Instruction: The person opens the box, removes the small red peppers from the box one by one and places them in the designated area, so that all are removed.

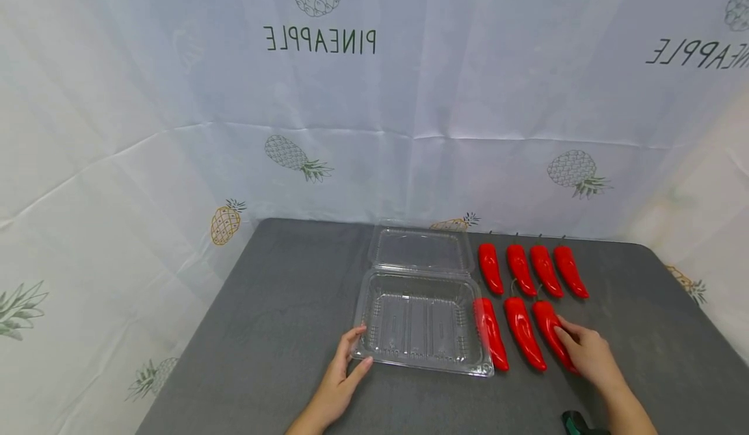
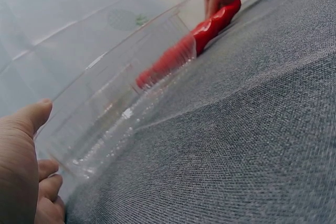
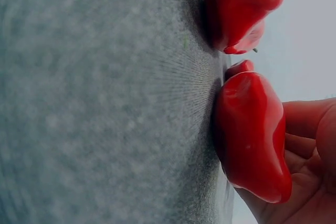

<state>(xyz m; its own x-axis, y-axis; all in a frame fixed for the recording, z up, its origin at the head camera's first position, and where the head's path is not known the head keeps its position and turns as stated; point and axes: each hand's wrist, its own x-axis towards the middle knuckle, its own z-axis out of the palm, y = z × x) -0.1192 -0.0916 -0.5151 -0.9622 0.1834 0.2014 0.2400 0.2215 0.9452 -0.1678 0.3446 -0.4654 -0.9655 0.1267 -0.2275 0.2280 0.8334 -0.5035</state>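
A clear plastic clamshell container (image 1: 421, 328) lies with its lid (image 1: 421, 250) folded back, and no pepper shows inside. My left hand (image 1: 336, 380) holds its near left corner, thumb on the front rim and fingers along the left side; the left wrist view also has the thumb (image 2: 34, 114) at the rim. On the right, my right hand (image 1: 591, 355) grips the lower part of a glossy red chili pepper (image 1: 547, 321), the rightmost of three in the near row. In the right wrist view this pepper (image 3: 249, 135) is low at the table surface, with fingers behind it.
Two more near-row peppers, one (image 1: 494, 341) beside the container's right wall and another (image 1: 523, 331), lie left of the right hand. Behind them is a row of several peppers (image 1: 544, 269). A black-and-green object (image 1: 576, 422) is by the right forearm. Pineapple-print cloth (image 1: 409, 97) hangs behind the grey table (image 1: 281, 305).
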